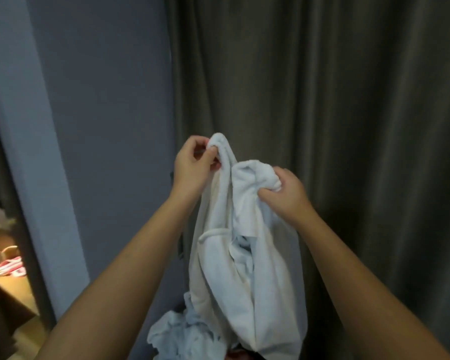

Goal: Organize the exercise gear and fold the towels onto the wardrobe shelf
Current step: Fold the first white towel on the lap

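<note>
In the far right, curtain [348, 100]: dark, pleated, fills the background behind the work.
Wall [102, 100]: blue-grey, far left of the curtain; no wardrobe shelf in view.
Towel [231, 255]: white, held up mid-scene in front of the curtain, hanging twisted and doubled. Its lower end reaches the heap below. Judged step: opening it out before the first fold.
Heap [177, 333]: pale blue cloth, near bottom centre, just beside the towel's tail. The towel likely needs lifting clear first, or the tail may drag the heap.
Right hand [286, 193]: fingers curled round a bunched wad of towel, lower than the left. Best to loosen this wad and slide outward along the hem until a corner turns up.
Left hand [192, 165]: thumb and fingers pinching the towel's top edge, highest point. Should hold as the anchor while the right hand travels.
Spacing: hands near each other; they probably need to go well apart and level so the cloth hangs flat.
Pink-and-white item [5, 261]: far left on a wooden surface [13, 289]; cannot tell what it is.
</note>
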